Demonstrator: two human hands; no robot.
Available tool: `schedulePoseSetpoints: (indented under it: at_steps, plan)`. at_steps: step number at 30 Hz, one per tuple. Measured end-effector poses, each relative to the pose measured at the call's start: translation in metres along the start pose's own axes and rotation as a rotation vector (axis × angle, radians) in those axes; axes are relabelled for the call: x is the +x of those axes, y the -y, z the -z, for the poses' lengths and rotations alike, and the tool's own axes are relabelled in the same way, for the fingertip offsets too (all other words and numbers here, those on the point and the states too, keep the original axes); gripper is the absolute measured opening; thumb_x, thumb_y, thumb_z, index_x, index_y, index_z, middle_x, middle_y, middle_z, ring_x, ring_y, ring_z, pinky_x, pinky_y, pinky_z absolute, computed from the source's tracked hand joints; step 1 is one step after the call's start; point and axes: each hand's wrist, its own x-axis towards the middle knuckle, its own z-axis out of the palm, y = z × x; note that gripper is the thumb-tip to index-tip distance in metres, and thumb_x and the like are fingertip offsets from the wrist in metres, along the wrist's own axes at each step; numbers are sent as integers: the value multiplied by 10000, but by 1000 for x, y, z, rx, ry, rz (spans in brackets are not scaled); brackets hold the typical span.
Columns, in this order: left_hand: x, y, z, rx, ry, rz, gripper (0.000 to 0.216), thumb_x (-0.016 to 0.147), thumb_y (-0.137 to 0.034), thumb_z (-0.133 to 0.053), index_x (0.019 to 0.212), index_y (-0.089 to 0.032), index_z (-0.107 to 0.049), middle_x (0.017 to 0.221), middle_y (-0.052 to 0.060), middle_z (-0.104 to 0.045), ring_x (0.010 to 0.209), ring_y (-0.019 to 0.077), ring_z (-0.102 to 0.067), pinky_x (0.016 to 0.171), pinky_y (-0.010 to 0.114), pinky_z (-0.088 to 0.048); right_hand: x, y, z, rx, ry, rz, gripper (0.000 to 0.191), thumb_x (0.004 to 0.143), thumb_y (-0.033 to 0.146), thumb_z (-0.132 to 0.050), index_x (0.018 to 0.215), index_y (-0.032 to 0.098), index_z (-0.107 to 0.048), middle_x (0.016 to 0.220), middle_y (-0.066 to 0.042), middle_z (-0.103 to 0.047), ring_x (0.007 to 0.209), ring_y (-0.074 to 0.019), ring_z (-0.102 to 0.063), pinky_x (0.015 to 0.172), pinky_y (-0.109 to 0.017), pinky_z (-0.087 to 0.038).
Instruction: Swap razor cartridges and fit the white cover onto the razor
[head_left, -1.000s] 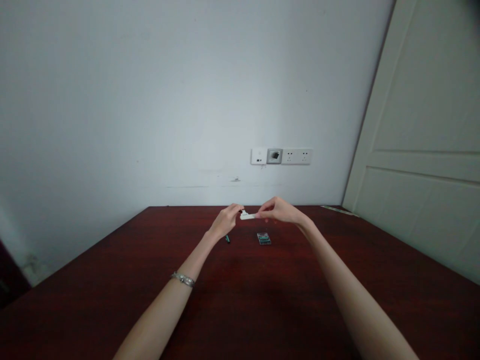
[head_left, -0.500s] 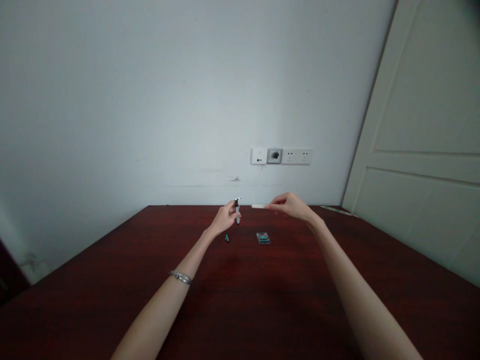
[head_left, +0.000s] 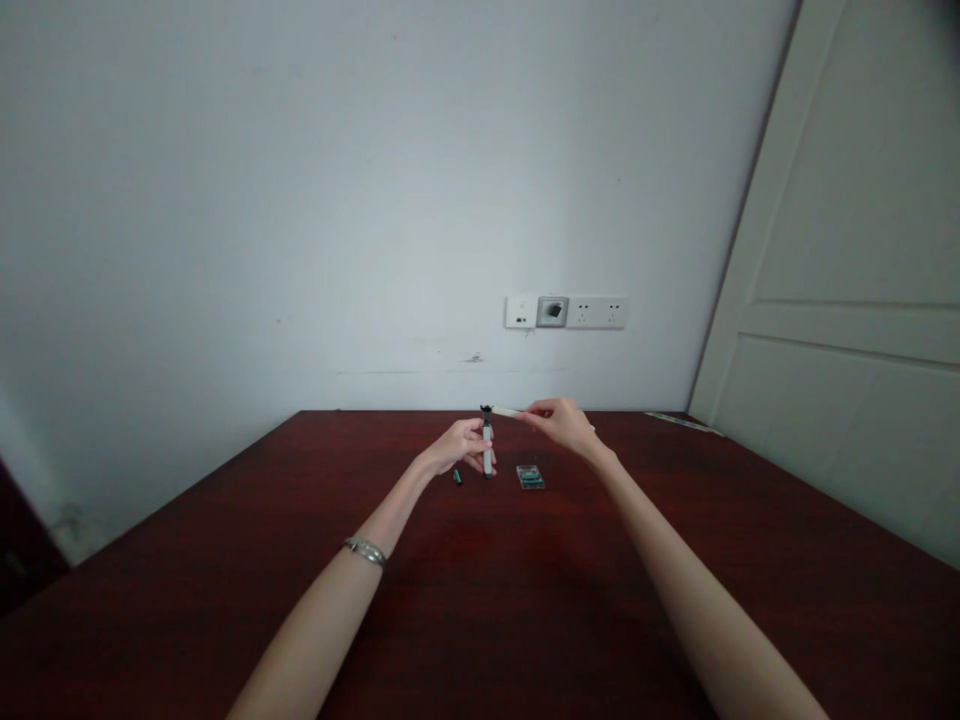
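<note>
while the left hand (head_left: 461, 447) grips a grey handle (head_left: 487, 458) with a dark head (head_left: 486, 412), held upright over the table (head_left: 480, 610), the right hand (head_left: 566, 424) pinches a slim white stick (head_left: 505, 411), its free tip right by that head; whether they touch i cannot tell. the handle looks light and stiff, perhaps slick, so its shaft below the head seems the best hold. the stick is probably light and easily snapped, best pinched back from its tip. a small green-and-black piece (head_left: 457, 478) lies just beside the left hand, and a clear case (head_left: 530, 477), likely brittle, sits nearer the right. the table's far edge and the wall (head_left: 405, 250) limit reach beyond the hands; more room lies sideways and toward the person.
</note>
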Motion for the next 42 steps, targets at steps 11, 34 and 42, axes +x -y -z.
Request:
schedulePoseSetpoints:
  at_steps: [11, 34, 42]
  plan:
    - [3, 1, -4, 56, -8, 43, 330, 691, -282, -656, 891, -135, -439, 646, 55, -640, 536, 195, -652, 510, 300, -529, 5, 5, -12, 141, 2, 62, 511, 748, 600, -476, 739, 149, -717, 616, -41, -651, 559, -132, -519, 527, -223, -346]
    - [4, 2, 6, 174, -120, 4, 265, 728, -228, -623, 920, -132, -466, 658, 49, -638, 526, 160, -642, 476, 236, -509, 4, -15, -16, 490, 51, -204, 362, 713, 476, -598, 699, 116, -638, 532, -4, -547, 414, -79, -467, 399, -204, -433]
    - [13, 12, -1, 213, -257, -14, 287, 717, -209, -651, 939, -127, -491, 609, 20, -619, 495, 144, -624, 437, 224, -509, 3, 17, -19, 835, 162, -238, 298, 767, 416, -588, 755, 118, -581, 500, 56, -433, 339, -15, -318, 376, -232, -518]
